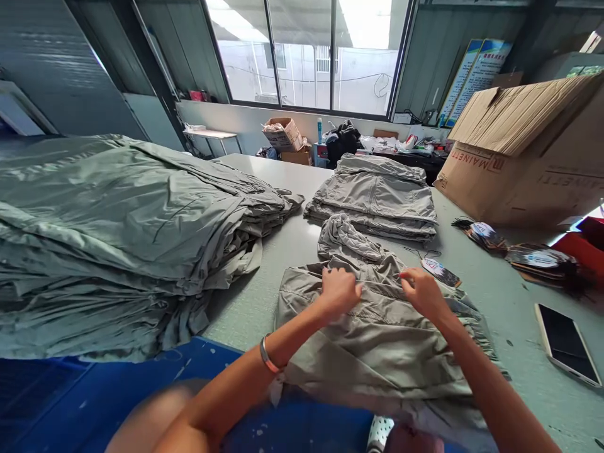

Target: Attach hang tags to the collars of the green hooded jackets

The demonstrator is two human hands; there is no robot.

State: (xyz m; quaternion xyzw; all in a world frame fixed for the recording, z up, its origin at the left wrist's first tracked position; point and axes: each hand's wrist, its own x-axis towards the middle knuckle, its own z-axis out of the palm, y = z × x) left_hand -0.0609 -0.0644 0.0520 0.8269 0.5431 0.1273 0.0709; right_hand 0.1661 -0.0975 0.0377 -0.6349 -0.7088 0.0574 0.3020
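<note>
A grey-green garment (377, 352) lies spread before me, its lower edge hanging over the table's near side. Its far end is bunched into a gathered, twisted roll (352, 238). My left hand (340, 290) is closed on the cloth just below that roll, fingers curled over a fold. To the right, my right hand (421, 293) pinches the same garment between thumb and fingers. A printed hang tag (440, 272) on a dark string lies just beyond my right hand. A folded stack of similar garments (372, 195) sits farther back.
A large heap of the same grey-green garments (117, 233) covers the table's left side. At right are a big cardboard box (514, 157), piles of tags (542, 261) and a phone (568, 343). The pale tabletop (274, 277) shows between heap and garment.
</note>
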